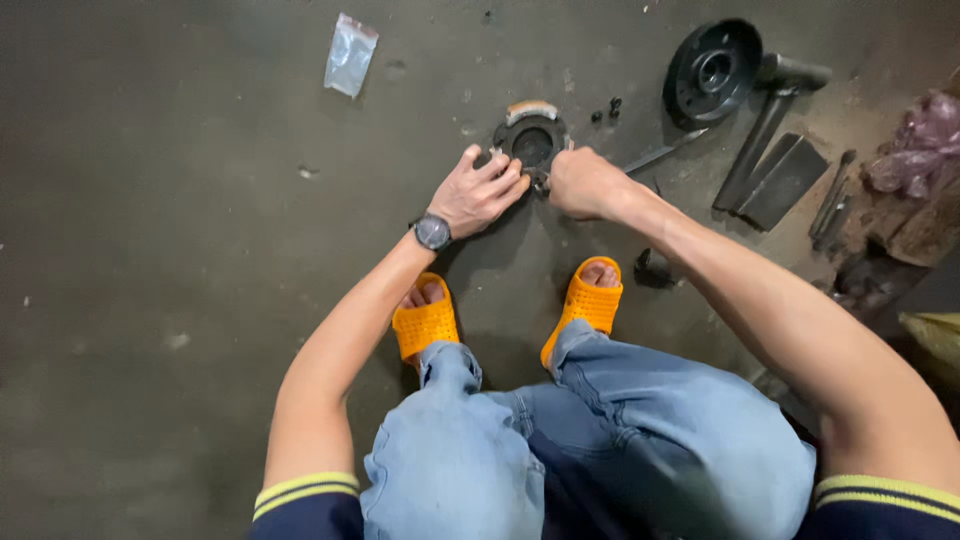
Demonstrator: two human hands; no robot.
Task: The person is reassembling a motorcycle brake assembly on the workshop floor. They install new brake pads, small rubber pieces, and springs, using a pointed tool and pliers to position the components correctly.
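Squatting over a round metal hub [531,140] lying flat on the concrete floor [180,250], just ahead of the orange sandals [425,325]. Looks heavy, rigid, probably greasy; rim is the safest hold. Left hand [480,192] spread, fingertips pressing on the hub's near edge, wrist bent, watch [432,232] up. Right hand [583,182] closed in a fist at the hub's right edge; can't tell what it grips. Black pulley wheel [712,70] and metal bars [775,175] well apart, right.

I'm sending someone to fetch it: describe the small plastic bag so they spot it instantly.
Start from the dark concrete floor ahead of the squatting person's left hand. Up and left of it lies a small clear plastic bag, alone; unlike the black metal parts on the right, it is pale and crinkled.
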